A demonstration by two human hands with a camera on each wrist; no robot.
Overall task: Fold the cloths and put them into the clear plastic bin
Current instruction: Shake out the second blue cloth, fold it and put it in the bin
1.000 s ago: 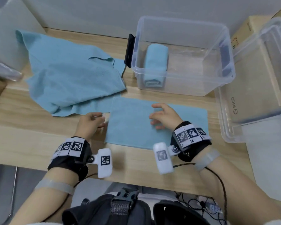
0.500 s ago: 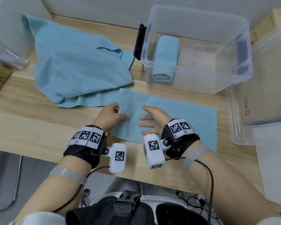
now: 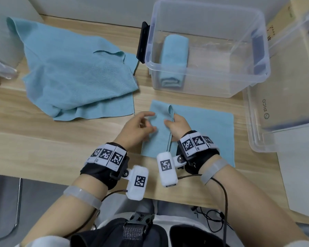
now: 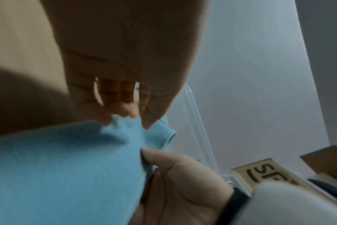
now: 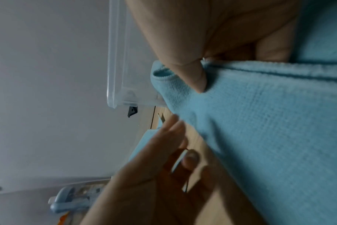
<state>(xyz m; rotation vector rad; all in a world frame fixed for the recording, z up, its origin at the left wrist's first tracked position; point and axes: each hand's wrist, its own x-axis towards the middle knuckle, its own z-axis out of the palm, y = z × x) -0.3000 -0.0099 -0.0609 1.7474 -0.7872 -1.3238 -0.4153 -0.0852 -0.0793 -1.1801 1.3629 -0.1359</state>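
A light blue cloth (image 3: 203,132) lies flat on the wooden table (image 3: 43,139) in front of the clear plastic bin (image 3: 221,82). Its left end is turned over to the right into an upright fold (image 3: 170,111). My right hand (image 3: 171,120) pinches that fold, with the thumb (image 5: 192,79) pressed into the cloth (image 5: 260,121). My left hand (image 3: 150,122) hovers just left of the fold with relaxed fingers (image 5: 173,137) and holds nothing. A rolled blue cloth (image 3: 175,59) lies inside the bin at its left side.
A loose heap of blue cloths (image 3: 75,68) covers the table's back left. A clear lid (image 3: 284,86) lies right of the bin, with a cardboard box (image 3: 296,15) behind it. The bin's black latch (image 3: 143,41) points towards the heap.
The cloth's left end has been lifted and folded over to the right. My right hand has taken hold of the fold, and my left hand has let go of the edge.
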